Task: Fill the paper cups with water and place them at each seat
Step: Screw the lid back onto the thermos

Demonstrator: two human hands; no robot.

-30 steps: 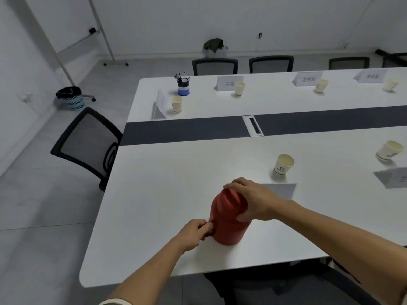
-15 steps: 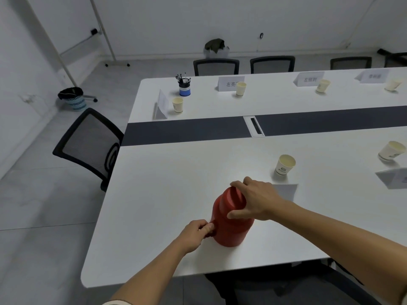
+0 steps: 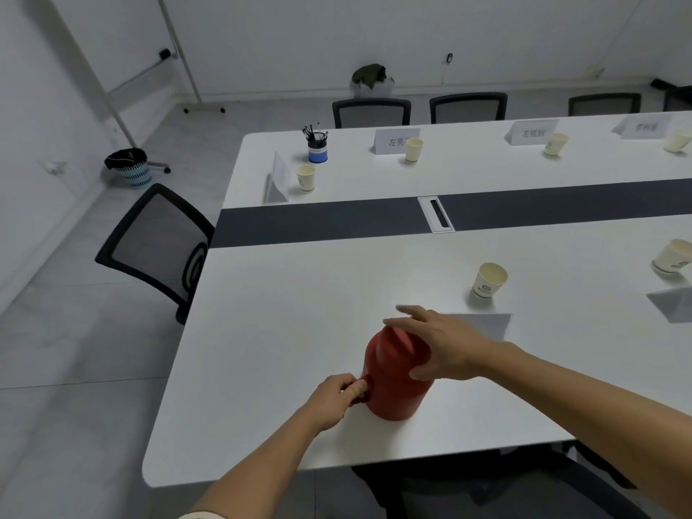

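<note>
A red water jug (image 3: 393, 383) stands upright on the white table (image 3: 284, 331) near its front edge. My left hand (image 3: 337, 400) is closed around the jug's handle on its left side. My right hand (image 3: 442, 346) rests on the jug's cap with the fingers spread, thumb against its right side. A paper cup (image 3: 488, 280) stands behind the jug beside a name card (image 3: 483, 325). More paper cups stand at other seats: far right (image 3: 672, 256), left end (image 3: 306, 177), and along the far side (image 3: 413, 150), (image 3: 555, 144), (image 3: 677, 141).
A blue pen holder (image 3: 317, 149) stands at the far left of the table. A dark strip with a cable hatch (image 3: 436, 214) runs down the middle. Black mesh chairs stand at the left end (image 3: 157, 245) and along the far side (image 3: 370, 112). A bin (image 3: 129, 168) sits by the left wall.
My right hand has loosened on the jug's cap, its fingers now spread out instead of wrapped around it. My left hand stays on the handle and the jug has not moved.
</note>
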